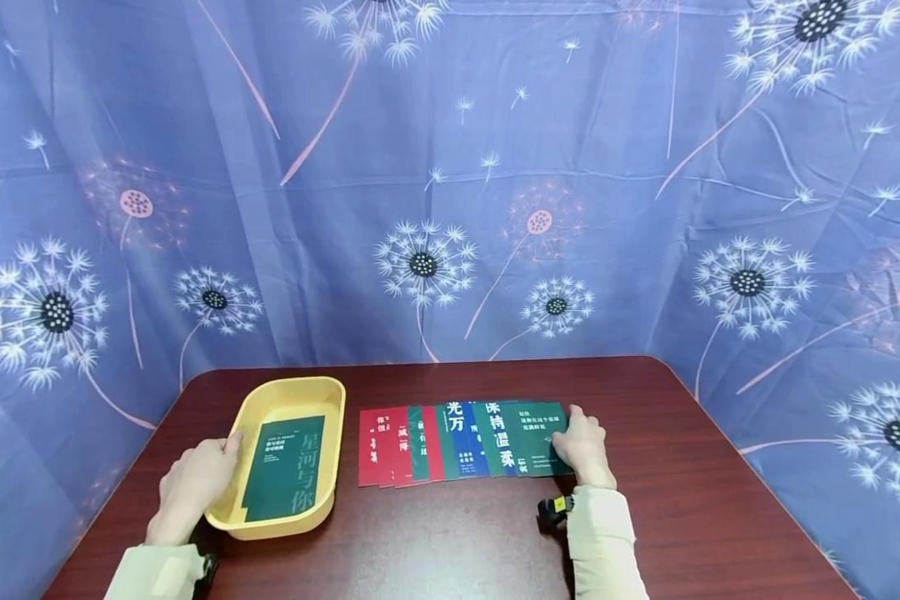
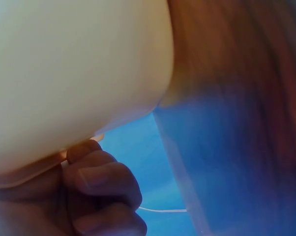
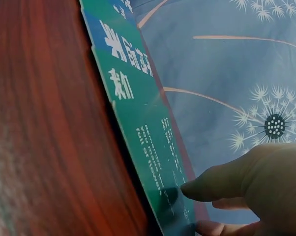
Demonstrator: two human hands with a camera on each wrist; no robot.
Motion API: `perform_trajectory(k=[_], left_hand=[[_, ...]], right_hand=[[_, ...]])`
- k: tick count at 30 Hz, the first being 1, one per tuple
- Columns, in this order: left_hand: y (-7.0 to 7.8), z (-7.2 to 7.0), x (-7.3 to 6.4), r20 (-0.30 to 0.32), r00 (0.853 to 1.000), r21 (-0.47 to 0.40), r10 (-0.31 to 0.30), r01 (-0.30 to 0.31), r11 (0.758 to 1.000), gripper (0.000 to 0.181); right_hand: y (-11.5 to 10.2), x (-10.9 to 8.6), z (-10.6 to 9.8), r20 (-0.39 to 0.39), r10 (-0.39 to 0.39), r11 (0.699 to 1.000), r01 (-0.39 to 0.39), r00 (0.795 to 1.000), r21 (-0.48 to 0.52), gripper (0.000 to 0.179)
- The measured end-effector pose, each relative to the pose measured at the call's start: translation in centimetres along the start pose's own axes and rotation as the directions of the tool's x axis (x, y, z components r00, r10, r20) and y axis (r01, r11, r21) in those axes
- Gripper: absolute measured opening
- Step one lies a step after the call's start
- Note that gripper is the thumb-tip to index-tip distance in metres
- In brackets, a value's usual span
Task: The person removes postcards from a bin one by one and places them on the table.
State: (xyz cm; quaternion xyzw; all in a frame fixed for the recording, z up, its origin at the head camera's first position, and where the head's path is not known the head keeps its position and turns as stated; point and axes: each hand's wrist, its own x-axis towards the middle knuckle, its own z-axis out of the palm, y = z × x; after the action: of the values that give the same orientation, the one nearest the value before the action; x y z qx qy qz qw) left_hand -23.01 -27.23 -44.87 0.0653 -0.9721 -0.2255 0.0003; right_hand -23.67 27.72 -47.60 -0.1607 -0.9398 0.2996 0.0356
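Observation:
A yellow plastic basin (image 1: 322, 518) stands at the left of the table with green cards (image 1: 285, 467) lying in it. My left hand (image 1: 195, 479) grips the basin's left rim. From below, the left wrist view shows curled fingers (image 2: 106, 182) at the rim of the basin (image 2: 79, 73). A row of overlapping red, green and blue cards (image 1: 427, 442) with white lettering lies fanned in the middle. My right hand (image 1: 585, 446) pinches the rightmost green card (image 1: 536, 437) at its right edge; the thumb lies on its face, and the fingertips are partly hidden.
The dark red-brown wooden table (image 1: 450, 542) has rounded far corners. A blue curtain (image 1: 450, 183) with a dandelion print hangs behind it and along both sides. Black straps are worn at both wrists; the right one carries a small device (image 1: 555, 508).

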Motion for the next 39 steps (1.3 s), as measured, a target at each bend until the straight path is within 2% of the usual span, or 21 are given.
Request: perform_trajectory(k=[7, 10, 13, 19, 26, 29, 32, 37, 39], left_hand=[[-0.1, 0.1, 0.1, 0.001, 1.000, 0.007, 0.003, -0.003, 1.000, 0.066], [-0.1, 0.1, 0.0, 0.004, 1.000, 0.005, 0.002, -0.002, 1.000, 0.066], [0.0, 0.1, 0.1, -0.002, 1.000, 0.005, 0.012, -0.012, 1.000, 0.066], [0.0, 0.2, 0.0, -0.003, 1.000, 0.003, 0.011, -0.010, 1.000, 0.067], [-0.1, 0.1, 0.0, -0.002, 1.000, 0.003, 0.002, -0.002, 1.000, 0.070], [-0.1, 0.0, 0.0, -0.003, 1.000, 0.003, 0.003, -0.003, 1.000, 0.070], [-0.1, 0.0, -0.1, 0.004, 1.000, 0.000, 0.006, -0.006, 1.000, 0.068], [0.0, 0.0, -0.1, 0.012, 1.000, -0.003, 0.009, -0.009, 1.000, 0.067], [0.0, 0.0, -0.1, 0.009, 1.000, 0.001, 0.010, -0.010, 1.000, 0.068]], right_hand=[[-0.9, -0.3, 0.0, -0.033, -0.003, 1.000, 0.004, 0.999, 0.016, 0.058], [-2.1, -0.7, 0.1, -0.087, -0.057, 0.998, 0.060, 0.995, 0.032, 0.056], [-3.8, -1.1, 0.4, -0.146, -0.137, 0.989, 0.142, 0.980, 0.027, 0.052], [-8.0, -2.9, 2.2, -0.241, -0.314, 0.947, 0.322, 0.919, -0.002, 0.047], [-12.8, -5.8, 5.2, -0.259, -0.538, 0.833, 0.553, 0.802, -0.020, 0.041], [-14.4, -6.9, 5.8, -0.258, -0.588, 0.795, 0.606, 0.767, -0.013, 0.039], [-15.8, -7.9, 6.3, -0.247, -0.608, 0.778, 0.628, 0.755, 0.003, 0.038], [-18.5, -9.9, 7.2, -0.213, -0.616, 0.770, 0.637, 0.759, 0.044, 0.038], [-19.7, -10.9, 7.8, -0.226, -0.624, 0.759, 0.649, 0.748, 0.054, 0.037]])
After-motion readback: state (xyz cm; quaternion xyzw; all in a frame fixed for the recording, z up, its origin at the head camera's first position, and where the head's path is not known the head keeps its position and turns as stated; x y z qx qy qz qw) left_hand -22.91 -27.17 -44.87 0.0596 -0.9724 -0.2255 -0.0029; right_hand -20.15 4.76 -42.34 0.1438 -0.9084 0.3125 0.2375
